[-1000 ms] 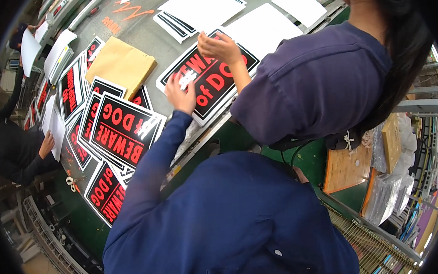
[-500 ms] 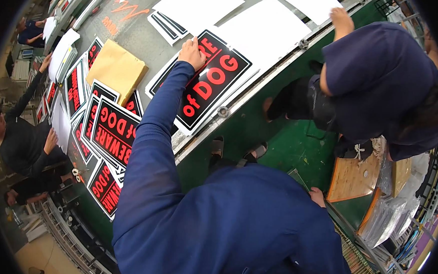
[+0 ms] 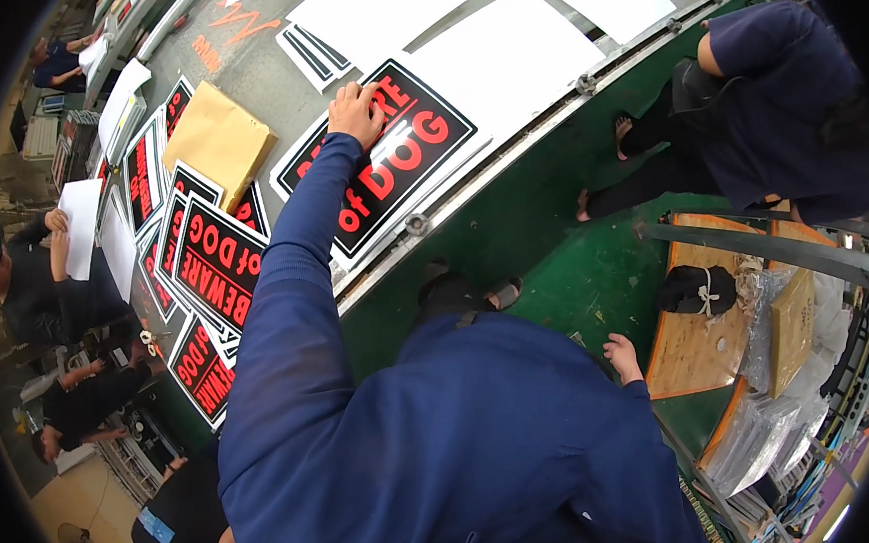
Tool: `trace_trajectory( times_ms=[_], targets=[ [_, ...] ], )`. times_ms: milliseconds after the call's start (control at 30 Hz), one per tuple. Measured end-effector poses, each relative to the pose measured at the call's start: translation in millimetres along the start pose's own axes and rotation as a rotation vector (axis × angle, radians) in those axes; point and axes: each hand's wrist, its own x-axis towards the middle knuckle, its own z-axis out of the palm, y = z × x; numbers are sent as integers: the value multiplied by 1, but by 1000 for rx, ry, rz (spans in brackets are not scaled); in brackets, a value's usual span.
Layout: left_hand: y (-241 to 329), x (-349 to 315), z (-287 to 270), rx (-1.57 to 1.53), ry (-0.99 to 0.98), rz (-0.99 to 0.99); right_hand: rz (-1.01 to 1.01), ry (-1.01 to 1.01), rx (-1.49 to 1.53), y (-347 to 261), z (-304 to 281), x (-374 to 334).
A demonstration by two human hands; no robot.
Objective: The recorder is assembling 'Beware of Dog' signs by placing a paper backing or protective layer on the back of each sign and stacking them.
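Note:
A black sign with red lettering and a white border (image 3: 439,100) lies on top of a stack of sheets at the table's near edge. My left hand (image 3: 356,115) rests on its upper part, fingertips on the printed face and not gripping it. Low at my right side, away from the table, my right hand (image 3: 623,357) hangs with its fingers apart and nothing in it. Left of my arm, several similar signs (image 3: 217,257) lie in overlapping, fanned piles. A brown paper-wrapped package (image 3: 215,136) sits on some of them.
Large white sheets (image 3: 511,53) spread along the grey table (image 3: 267,58). On the right, a person in dark clothes (image 3: 778,111) stands by wooden boards (image 3: 702,340) and plastic-wrapped stock (image 3: 758,441). At far left, a person in a cap (image 3: 42,286) handles a white sheet (image 3: 81,228).
My right hand has lifted a little and its fingers now show. The co-worker on the right has stepped back from the table. At left, a co-worker has raised a white sheet.

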Motion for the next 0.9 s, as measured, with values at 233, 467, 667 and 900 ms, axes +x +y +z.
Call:
trace_trajectory(
  times_ms=[233,467,667,900],
  targets=[
    [8,2,-5,-39,-8,-12,-64,111,39,-31,11,9],
    [11,6,-6,-124,6,-16,-104,174,8,33,61,34],
    [4,-1,-5,-128,28,-11,-126,125,-53,3,72,29],
    [2,2,-4,-130,4,7,-273,-114,-253,-17,60,20]
  ],
)
